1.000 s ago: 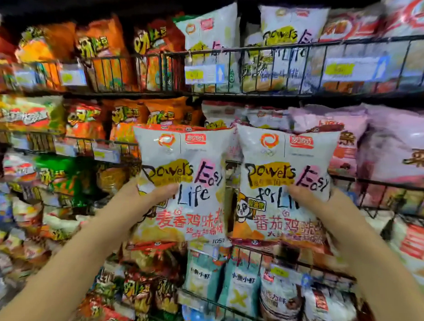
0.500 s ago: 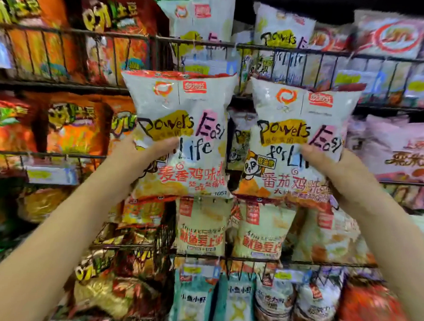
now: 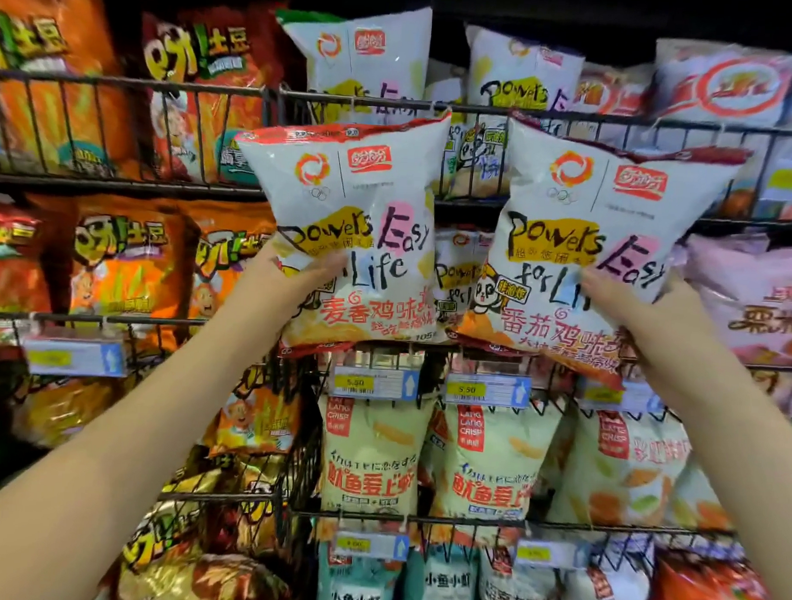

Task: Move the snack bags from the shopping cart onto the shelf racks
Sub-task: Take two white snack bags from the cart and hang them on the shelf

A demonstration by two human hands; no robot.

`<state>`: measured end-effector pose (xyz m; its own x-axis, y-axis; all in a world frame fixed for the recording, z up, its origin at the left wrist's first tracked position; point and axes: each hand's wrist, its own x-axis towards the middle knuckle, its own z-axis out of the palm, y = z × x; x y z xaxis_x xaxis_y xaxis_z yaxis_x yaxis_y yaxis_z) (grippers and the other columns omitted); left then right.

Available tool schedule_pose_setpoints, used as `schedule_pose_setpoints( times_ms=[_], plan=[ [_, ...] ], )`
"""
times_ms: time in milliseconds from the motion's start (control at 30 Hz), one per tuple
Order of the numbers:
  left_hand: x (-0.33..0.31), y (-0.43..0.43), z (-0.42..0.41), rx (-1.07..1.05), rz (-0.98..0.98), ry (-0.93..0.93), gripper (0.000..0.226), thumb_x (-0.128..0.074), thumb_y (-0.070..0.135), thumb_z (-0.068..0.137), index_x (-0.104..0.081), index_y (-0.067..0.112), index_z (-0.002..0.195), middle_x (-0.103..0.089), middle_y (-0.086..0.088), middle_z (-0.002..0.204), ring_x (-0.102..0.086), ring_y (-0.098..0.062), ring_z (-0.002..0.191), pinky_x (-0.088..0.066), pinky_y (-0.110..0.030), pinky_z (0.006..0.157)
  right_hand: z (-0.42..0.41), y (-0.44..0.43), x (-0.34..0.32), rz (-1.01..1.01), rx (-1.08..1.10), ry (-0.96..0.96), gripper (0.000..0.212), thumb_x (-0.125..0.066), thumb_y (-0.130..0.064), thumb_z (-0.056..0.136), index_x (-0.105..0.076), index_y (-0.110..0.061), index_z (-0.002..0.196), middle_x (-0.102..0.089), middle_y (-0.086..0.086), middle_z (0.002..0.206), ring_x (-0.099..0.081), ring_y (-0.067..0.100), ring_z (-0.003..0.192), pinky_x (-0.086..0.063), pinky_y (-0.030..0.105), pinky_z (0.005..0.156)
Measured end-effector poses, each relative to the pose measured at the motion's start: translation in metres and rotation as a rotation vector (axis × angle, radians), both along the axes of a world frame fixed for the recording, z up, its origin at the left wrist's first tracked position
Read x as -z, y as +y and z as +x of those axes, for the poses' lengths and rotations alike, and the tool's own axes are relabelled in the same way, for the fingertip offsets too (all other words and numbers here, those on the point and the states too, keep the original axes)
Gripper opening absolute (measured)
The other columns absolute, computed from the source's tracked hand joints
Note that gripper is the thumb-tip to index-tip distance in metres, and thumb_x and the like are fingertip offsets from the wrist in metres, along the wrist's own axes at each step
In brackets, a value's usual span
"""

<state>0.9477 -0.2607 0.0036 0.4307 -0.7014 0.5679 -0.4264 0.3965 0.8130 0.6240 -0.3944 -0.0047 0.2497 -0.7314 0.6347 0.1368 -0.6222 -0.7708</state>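
- We see the left hand (image 3: 291, 282) clamped on the lower left edge of a white Powers Easy for Life snack bag (image 3: 356, 217). Its thumb lies across the front of the printed face, and the other fingers are hidden behind the pack.
- The right hand (image 3: 631, 317) grips a second white bag of the same brand (image 3: 585, 225) at its lower right edge. Here too the thumb presses the front and the remaining fingers wrap out of sight behind.
- Both hands are raised and held well apart, one bag to each. The two bags stand upright side by side with a narrow gap between them, the right one tilted slightly.
- We find both bags lifted in front of the wire shelf racks. Their top seams overlap the front rail of the top rack (image 3: 137, 82). We cannot tell whether they touch the wire.
- Behind that rail stand more white bags of the same brand (image 3: 362, 51), and another shows through the gap between the held pair.
- To the left, orange potato snack bags (image 3: 130, 263) fill the racks.
- To the right sit pink bags (image 3: 753, 303).
- Just beneath the held bags, price tags (image 3: 369, 382) are clipped to a rack's rail.
- Pale Lang Lang Crisp bags (image 3: 371, 456) stand below the tags.
- Teal bags (image 3: 357, 585) sit on the lowest rack we can see.
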Motion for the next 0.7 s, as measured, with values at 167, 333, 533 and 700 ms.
schedule_pose_setpoints(
  times_ms=[167, 333, 533, 700],
  plan=[
    [-0.006, -0.012, 0.007, 0.056, -0.042, -0.066, 0.047, -0.079, 0.053, 0.081, -0.056, 0.05, 0.122, -0.07, 0.033, 0.118, -0.064, 0.011, 0.111, -0.048, -0.031, 0.1, -0.002, -0.004, 0.001, -0.028, 0.013, -0.031, 0.058, -0.082, -0.047, 0.067, -0.07, -0.024, 0.119, -0.078, -0.006, 0.113, -0.074, 0.015, 0.105, -0.056, 0.045, 0.097],
    [-0.005, -0.023, 0.018, 0.029, -0.055, -0.15, 0.057, -0.084, 0.043, 0.083, -0.06, 0.036, 0.134, -0.071, 0.018, 0.127, -0.065, -0.004, 0.121, -0.049, -0.033, 0.1, -0.007, -0.008, -0.003, -0.025, 0.029, -0.085, 0.051, -0.081, -0.043, 0.068, -0.069, -0.031, 0.116, -0.078, -0.008, 0.111, -0.074, 0.015, 0.103, -0.056, 0.043, 0.094],
    [-0.003, -0.042, 0.028, 0.046, 0.141, -0.242, 0.046, -0.077, 0.013, 0.089, -0.063, 0.026, 0.131, -0.074, 0.029, 0.109, -0.067, 0.012, 0.1, -0.052, -0.005, 0.074, -0.002, -0.014, 0.001, -0.052, 0.05, -0.021, 0.053, -0.079, -0.046, 0.068, -0.065, -0.032, 0.117, -0.076, -0.022, 0.104, -0.073, -0.001, 0.095, -0.054, 0.028, 0.088],
    [-0.014, -0.053, 0.036, 0.052, 0.312, -0.261, 0.051, -0.078, 0.019, 0.089, -0.057, 0.031, 0.134, -0.063, 0.025, 0.127, -0.058, 0.014, 0.108, -0.046, -0.014, 0.091, 0.004, -0.025, 0.005, -0.029, 0.03, -0.02, 0.065, -0.081, -0.047, 0.069, -0.062, -0.03, 0.129, -0.076, -0.012, 0.116, -0.072, 0.009, 0.106, -0.054, 0.041, 0.099]
  ],
)
